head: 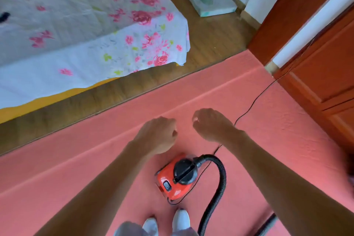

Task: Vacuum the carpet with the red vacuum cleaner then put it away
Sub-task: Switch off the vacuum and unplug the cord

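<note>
Both my hands are stretched out in front of me above the carpet, and neither holds anything. My left hand (pixel 159 134) shows me its back, with the fingers curled loosely downward. My right hand (pixel 209 124), just beside it, has its fingers bent in a slack hook with the thumb near the fingertips, and it touches nothing that I can make out. A thin black power cord (pixel 253 101) crosses the carpet from the right, disappears behind my right wrist and shows again just beyond it, leading toward the machine. The red vacuum cleaner (pixel 173 180) sits on the salmon-pink carpet (pixel 76 168) below my hands and just ahead of my white shoes (pixel 181 218). It is a small canister with a glossy red body, a round black top crossed by a carrying bar, and a dark switch on the end nearest me. A black ribbed hose (pixel 220 178) leaves its far end, arcs to the right and runs down toward the bottom edge of the view. Beyond the carpet lie a strip of wooden floor (pixel 210 40) and a bed under a white sheet printed with pink roses (pixel 95 25). Reddish wooden cabinet doors (pixel 325 63) stand to the right.
</note>
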Demonstrator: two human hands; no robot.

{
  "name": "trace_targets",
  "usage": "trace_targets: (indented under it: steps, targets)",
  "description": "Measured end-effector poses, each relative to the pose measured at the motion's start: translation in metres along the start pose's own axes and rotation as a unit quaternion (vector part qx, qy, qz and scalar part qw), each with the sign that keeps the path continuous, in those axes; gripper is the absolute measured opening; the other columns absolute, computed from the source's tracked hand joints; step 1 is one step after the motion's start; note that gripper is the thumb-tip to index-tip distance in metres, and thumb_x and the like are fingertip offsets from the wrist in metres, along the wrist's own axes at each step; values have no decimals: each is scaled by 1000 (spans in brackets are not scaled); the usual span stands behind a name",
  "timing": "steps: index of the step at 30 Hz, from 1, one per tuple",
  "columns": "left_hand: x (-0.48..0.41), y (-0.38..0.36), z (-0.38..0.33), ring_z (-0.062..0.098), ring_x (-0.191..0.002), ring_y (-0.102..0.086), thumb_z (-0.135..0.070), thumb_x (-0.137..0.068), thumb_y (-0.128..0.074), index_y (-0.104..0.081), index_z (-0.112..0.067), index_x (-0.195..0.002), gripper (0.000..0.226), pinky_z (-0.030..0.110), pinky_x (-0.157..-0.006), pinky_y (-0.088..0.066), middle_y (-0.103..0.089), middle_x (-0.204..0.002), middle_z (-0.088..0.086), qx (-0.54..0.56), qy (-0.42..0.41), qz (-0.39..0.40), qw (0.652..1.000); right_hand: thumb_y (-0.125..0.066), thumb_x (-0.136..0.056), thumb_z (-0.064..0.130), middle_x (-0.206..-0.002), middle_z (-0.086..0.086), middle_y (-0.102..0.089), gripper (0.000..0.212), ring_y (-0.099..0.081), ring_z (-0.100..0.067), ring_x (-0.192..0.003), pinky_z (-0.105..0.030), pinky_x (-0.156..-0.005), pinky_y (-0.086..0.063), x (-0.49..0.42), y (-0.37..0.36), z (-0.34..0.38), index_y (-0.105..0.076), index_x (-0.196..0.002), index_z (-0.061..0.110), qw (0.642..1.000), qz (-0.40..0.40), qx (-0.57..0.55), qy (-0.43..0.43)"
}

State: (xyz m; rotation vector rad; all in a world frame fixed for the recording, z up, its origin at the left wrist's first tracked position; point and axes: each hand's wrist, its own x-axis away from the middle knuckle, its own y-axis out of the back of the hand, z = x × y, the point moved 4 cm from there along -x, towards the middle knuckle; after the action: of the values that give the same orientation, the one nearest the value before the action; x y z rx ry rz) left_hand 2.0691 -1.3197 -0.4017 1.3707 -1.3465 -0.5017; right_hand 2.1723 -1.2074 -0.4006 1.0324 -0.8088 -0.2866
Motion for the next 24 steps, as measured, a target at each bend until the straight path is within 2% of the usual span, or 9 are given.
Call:
trace_targets:
  steps: [2,6,9,12,15,18,20,22,24]
  targets:
    - [17,45,-15,37,-106,-64,-25,-96,-47,-62,-12,-107,23,39,-84,-52,-68,-112,15,-3,-1,-15,1000,-43,-94,19,-129,-14,-62,35,-59,-30,-117,-34,-96,-46,22,45,10,-65,-120,13,1000,-20,-13,1]
    - [53,119,-37,36,-95,-64,-24,-93,-51,-51,-16,-81,14,40,-76,-52,-68,-98,15,7,-12,-53,998,-46,-92,24,-121,-14,-66,33,-62,-32,-110,-36,-92,-51,61,113,31,-68,-114,13,997,-56,-45,9]
    - [77,170,-55,34,-94,-62,-21,-92,-51,-55,-11,-84,14,38,-70,-45,-63,-88,9,-34,-14,-76,996,-48,-91,22,-112,-13,-69,30,-64,-33,-105,-39,-90,-52,85,156,51,-70,-107,10,996,-70,-53,35]
    - [97,214,-70,33,-82,-58,-17,-92,-51,-50,-9,-79,16,34,-61,-35,-46,-73,2,-40,-14,-84,996,-49,-93,24,-115,-13,-67,30,-63,-32,-108,-42,-91,-51,105,191,71,-68,-112,11,994,-78,-53,55]
    - [104,256,-74,32,-85,-57,-19,-95,-51,-50,-10,-89,12,35,-65,-40,-53,-83,4,-37,-11,-99,994,-45,-95,27,-120,-12,-64,34,-59,-31,-112,-42,-90,-51,114,226,82,-64,-118,10,994,-90,-40,50]
    - [106,293,-68,33,-90,-62,-25,-91,-49,-62,-4,-92,25,38,-71,-51,-66,-93,8,-24,-12,-116,993,-43,-94,29,-118,-9,-63,35,-59,-31,-111,-45,-94,-50,115,255,90,-63,-115,11,995,-97,-22,29]
    - [104,311,-60,33,-90,-63,-35,-88,-46,-65,-5,-91,35,42,-76,-54,-69,-94,10,-14,-29,-122,992,-42,-93,29,-115,-9,-64,34,-61,-30,-107,-46,-93,-50,114,268,96,-65,-110,12,995,-99,-18,16]
    - [100,326,-51,30,-87,-63,-32,-89,-49,-65,-8,-87,29,44,-77,-54,-69,-93,9,-24,-50,-125,991,-41,-93,31,-115,-8,-65,35,-62,-30,-105,-44,-90,-52,114,279,105,-65,-111,13,994,-111,-22,2]
    - [94,339,-38,27,-84,-63,-27,-87,-50,-61,-15,-79,18,44,-76,-54,-70,-94,10,-34,-73,-127,989,-40,-97,28,-120,-8,-63,36,-59,-30,-112,-39,-90,-50,112,289,116,-65,-118,12,992,-121,-17,-13]
